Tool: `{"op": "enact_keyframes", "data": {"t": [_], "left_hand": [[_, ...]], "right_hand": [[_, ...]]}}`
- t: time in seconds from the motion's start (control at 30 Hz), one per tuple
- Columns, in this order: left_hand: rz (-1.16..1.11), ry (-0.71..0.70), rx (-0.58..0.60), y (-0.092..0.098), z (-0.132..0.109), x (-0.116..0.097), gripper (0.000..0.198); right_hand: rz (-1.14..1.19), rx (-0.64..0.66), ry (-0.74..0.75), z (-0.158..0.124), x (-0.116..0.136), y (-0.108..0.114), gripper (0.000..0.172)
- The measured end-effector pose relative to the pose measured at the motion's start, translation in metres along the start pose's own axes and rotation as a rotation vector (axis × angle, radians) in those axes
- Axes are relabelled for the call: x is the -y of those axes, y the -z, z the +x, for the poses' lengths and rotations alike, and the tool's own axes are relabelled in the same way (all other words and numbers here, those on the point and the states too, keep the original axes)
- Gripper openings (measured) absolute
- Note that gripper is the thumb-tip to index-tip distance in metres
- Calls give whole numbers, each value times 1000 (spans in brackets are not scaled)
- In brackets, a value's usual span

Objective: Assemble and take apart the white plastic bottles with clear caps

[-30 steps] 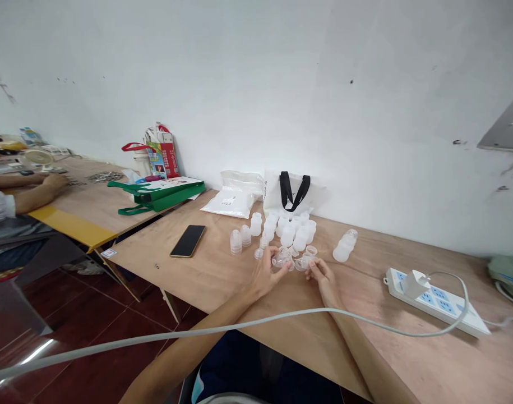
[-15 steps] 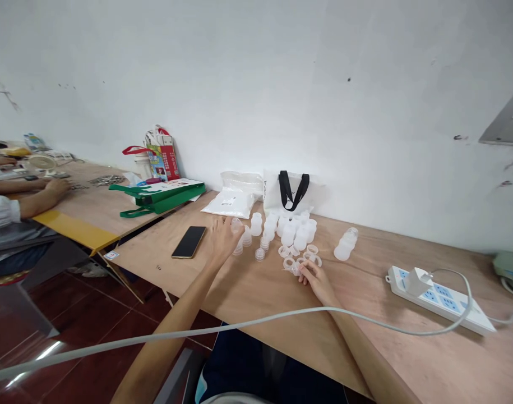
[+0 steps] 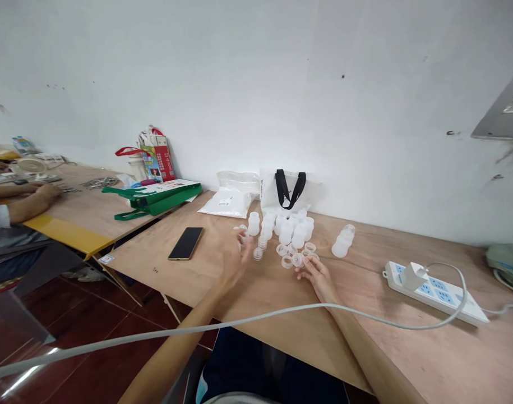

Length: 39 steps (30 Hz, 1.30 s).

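My left hand (image 3: pixel 234 259) is smeared by motion, its fingers curled around a clear domed cap (image 3: pixel 242 238) to the left of the bottles. Part of that cap is hidden by the fingers. Between the thumb and fingers of my right hand (image 3: pixel 317 276) is a clear plastic ring (image 3: pixel 297 260), held at the near edge of a group of similar rings (image 3: pixel 286 262). Behind the rings stand several frosted white bottles (image 3: pixel 286 232) close together. A short stack of clear discs or rings (image 3: pixel 258 254) sits between my hands.
A phone (image 3: pixel 186 243) lies to the left. A white pouch (image 3: pixel 229 203) and a bag with black handles (image 3: pixel 267 193) are against the wall. One capped bottle (image 3: pixel 342 242) stands apart, near a power strip (image 3: pixel 437 292). A cable (image 3: pixel 281 310) crosses in front. A co-worker's arm (image 3: pixel 27 206) is at far left.
My left hand has drawn back from the clear caps, moving right and nearer to me. My right hand has lifted the ring slightly. The view has shifted a little.
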<state>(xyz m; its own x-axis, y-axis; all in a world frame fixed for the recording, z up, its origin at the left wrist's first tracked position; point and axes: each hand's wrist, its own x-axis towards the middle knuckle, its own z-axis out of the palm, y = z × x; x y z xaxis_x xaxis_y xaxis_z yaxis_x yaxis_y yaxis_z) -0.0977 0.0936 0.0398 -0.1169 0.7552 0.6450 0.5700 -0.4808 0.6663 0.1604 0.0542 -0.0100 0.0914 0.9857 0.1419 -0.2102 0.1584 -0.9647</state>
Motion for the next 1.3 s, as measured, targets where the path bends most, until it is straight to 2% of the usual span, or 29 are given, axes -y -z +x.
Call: {"op": "enact_keyframes", "data": {"t": [0.07,0.1,0.23,0.37,0.53,0.7,0.8,0.93,1.07,1.2,1.3], "left_hand": [[-40,-146,339,-13,-13,-18,34],[-27,-169,440,-21,-17,-26,35],[8,-135,609,-53,-19,-47,37],[13,-146,703,-70,-22,-45,27],[-30,-174,752,-69,-30,-34,25],[-81,-174,727,-68,-29,-31,20],[-98,-194,729,-72,-30,-29,23],[-79,-221,684,-76,-34,-26,23],[-59,-257,687,-75,-34,-27,23],[-103,-284,689,-73,-31,-29,26],[-148,-302,667,-71,-31,-28,28]], "right_hand": [[28,-4,19,-1,0,-1,37],[23,-2,28,-1,0,-1,36],[-105,-14,92,-2,4,1,37],[-312,-64,203,-5,12,2,39],[-432,-31,288,-9,17,-1,37],[-439,11,248,-11,17,-2,38],[-349,36,162,-10,16,-2,39],[-68,80,25,-7,9,-3,39],[37,57,-27,-5,4,-3,39],[17,69,24,-5,2,-4,39],[-140,59,116,-2,0,-1,41]]}}
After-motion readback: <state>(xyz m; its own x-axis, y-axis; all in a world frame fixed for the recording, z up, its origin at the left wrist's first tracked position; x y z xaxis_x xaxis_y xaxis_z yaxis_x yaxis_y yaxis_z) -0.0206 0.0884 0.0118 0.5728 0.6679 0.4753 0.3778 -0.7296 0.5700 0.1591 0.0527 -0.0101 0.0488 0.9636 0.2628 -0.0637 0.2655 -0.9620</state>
